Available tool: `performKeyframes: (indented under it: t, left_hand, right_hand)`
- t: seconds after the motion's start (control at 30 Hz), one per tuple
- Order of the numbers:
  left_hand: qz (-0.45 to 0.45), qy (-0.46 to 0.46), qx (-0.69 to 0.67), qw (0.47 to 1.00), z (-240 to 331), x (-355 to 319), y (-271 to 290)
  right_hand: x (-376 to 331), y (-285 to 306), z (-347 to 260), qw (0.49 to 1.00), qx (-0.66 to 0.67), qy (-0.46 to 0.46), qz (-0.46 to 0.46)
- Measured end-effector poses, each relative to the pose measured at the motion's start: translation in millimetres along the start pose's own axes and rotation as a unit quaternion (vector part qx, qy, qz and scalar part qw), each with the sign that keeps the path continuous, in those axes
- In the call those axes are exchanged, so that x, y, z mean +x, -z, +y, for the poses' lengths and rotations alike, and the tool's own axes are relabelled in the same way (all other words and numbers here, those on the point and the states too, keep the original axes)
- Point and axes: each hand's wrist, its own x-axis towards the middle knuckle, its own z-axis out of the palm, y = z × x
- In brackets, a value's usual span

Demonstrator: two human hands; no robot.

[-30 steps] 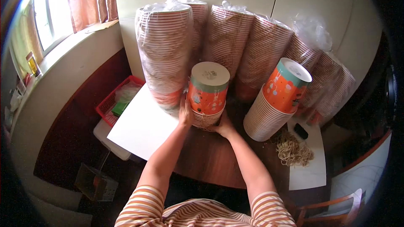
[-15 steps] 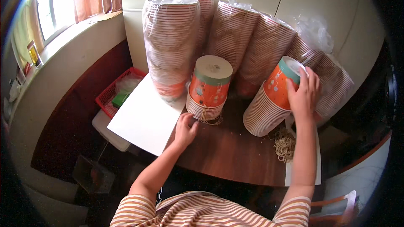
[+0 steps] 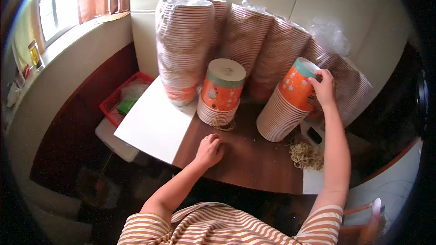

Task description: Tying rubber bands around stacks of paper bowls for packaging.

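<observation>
Two stacks of upside-down orange paper buckets with teal bands stand on the brown table. My right hand (image 3: 324,85) grips the upturned base edge of the top one in the right stack of paper buckets (image 3: 290,91), which leans to the right. My left hand (image 3: 210,150) rests on the tabletop with curled fingers, holding nothing, just in front of the shorter left stack (image 3: 221,91). Rubber bands (image 3: 220,120) lie at that stack's foot. Beside the right stack is a tangled heap of pale rubber bands (image 3: 305,153).
Tall plastic-wrapped stacks of buckets (image 3: 185,47) line the wall behind. A white board (image 3: 154,120) covers the table's left part. Beyond it, a red basket (image 3: 111,102) with a green packet sits on a pale lidded box (image 3: 116,141). A windowsill (image 3: 81,31) runs along the left.
My left hand has moved away from the left stack, toward me and slightly right. The right hand's fingers have shifted from spread over the top bucket's side and base to its base edge.
</observation>
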Motion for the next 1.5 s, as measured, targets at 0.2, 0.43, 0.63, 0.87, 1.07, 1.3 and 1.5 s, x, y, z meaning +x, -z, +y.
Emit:
performKeyframes:
  t: [0.2,0.43,0.63,0.87,1.07,1.3,1.5]
  left_hand:
    - [-0.012,0.007,0.012,1.0,-2.4,-3.0,4.7]
    - [-0.025,0.024,0.021,0.999,0.6,-4.7,2.0]
    - [-0.03,0.024,0.04,0.998,-2.5,-4.2,-3.7]
    - [-0.039,0.028,0.034,0.998,-3.2,-5.5,-0.9]
    - [-0.022,0.035,0.02,0.999,-5.1,-8.6,2.7]
    - [-0.035,0.145,-0.205,0.967,10.0,-1.4,7.9]
    - [-0.102,0.263,-0.428,0.858,73.8,33.6,19.9]
  right_hand:
    - [20.4,9.6,-4.4,1.0,0.004,0.009,0.015]
    - [53.1,67.8,-34.1,0.999,0.007,-0.004,0.051]
    - [63.2,83.0,-34.1,0.997,0.003,0.019,0.08]
    - [61.2,129.0,-51.6,0.965,0.044,0.043,0.256]
    - [-78.9,140.9,-43.8,0.856,0.288,-0.093,0.419]
    - [-248.5,-1.9,-65.5,0.457,0.698,-0.472,0.286]
    - [-324.6,-60.6,-85.9,0.314,0.722,-0.593,0.168]
